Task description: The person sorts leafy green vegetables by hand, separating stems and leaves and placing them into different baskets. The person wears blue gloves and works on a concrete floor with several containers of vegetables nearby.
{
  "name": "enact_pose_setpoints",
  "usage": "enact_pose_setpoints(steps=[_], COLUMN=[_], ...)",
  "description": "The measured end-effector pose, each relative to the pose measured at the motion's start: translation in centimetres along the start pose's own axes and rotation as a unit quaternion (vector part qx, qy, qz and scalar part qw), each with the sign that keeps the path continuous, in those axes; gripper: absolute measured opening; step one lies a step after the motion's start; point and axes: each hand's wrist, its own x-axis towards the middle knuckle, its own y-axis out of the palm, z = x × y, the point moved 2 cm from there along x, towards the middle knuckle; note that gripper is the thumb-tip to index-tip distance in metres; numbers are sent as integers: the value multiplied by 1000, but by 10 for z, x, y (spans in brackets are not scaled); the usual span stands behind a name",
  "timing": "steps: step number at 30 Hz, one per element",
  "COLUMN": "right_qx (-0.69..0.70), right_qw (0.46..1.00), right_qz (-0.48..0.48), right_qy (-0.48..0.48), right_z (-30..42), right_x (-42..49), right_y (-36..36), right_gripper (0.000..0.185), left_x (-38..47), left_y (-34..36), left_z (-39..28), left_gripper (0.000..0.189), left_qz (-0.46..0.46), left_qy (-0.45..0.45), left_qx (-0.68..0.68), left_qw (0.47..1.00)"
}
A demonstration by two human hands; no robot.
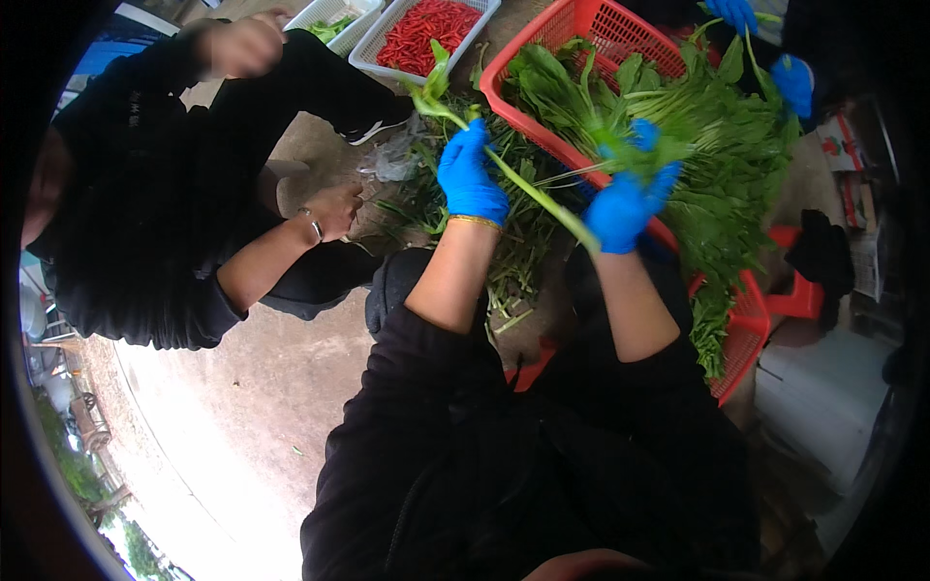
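My left hand [472, 178], in a blue glove, grips a long pale-green vegetable stalk [534, 190] with a few leaves at its upper end. The stalk slants down to the right, and its lower end lies by my right wrist. My right hand [628, 207], also gloved in blue, is blurred, its fingers spread around a blurred leafy sprig [643, 156]. Whether it holds the sprig is unclear. Just beyond that hand, a red plastic basket [527, 120] carries a heap of leafy greens [726, 152]. Cut stems and leaves [519, 247] litter the ground below my hands.
At left sits a person in black, a bare hand [338, 210] near the trimmings. Another worker's blue-gloved hands [792, 86] hold a stem at upper right. White baskets hold red chillies [425, 33] and some greens [330, 29]. A second red basket [748, 341] stands at right.
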Motion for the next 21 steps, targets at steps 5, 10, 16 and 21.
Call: enact_pose_setpoints(steps=[5,10,16,21], right_qx=[-33,-86,-56,-122], right_qw=[986,981,941,976], right_qz=[-161,-154,-298,-173], right_qy=[25,-86,-152,-49], right_z=[32,58,96,76], right_x=[82,109,118,89], right_y=[-37,-73,-89,-59], right_gripper=[13,12,18,14], left_x=[14,13,16,-2], left_y=[-14,-11,-12,-2], left_z=[-15,-24,-37,-20], left_gripper=[12,13,8,8], left_qz=[-91,-38,-54,17], left_qy=[71,168,192,291], left_qx=[3,23,-1,126], left_qw=[993,985,980,948])
